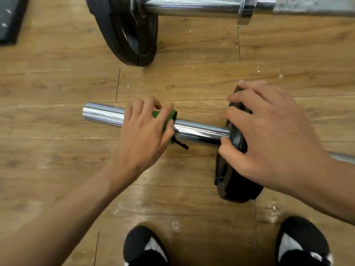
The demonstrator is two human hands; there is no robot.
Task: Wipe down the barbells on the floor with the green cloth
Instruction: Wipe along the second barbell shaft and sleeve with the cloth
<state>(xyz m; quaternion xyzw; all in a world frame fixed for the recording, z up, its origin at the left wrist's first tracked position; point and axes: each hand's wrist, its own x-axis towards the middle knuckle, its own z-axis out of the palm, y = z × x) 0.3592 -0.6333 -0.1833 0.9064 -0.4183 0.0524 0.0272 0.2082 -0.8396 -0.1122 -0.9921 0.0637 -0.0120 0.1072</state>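
Head view: risk is the near barbell (199,133) rolls on the floor (57,121) if our right hand (269,135), grip clamped over its black plate (236,181), slackens, or the green cloth (167,118) bunches and skips where our left hand (146,129) grip wraps it mid-sleeve on bright chrome; far barbell (192,6) looks scuffed.

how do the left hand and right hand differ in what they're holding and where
The left hand curls round the green cloth on the chrome sleeve; the right hand holds no cloth. The right hand's spread fingers grip the black plate at its rim, while the left hand sits farther out, toward the sleeve's free end. Both are on the near barbell.
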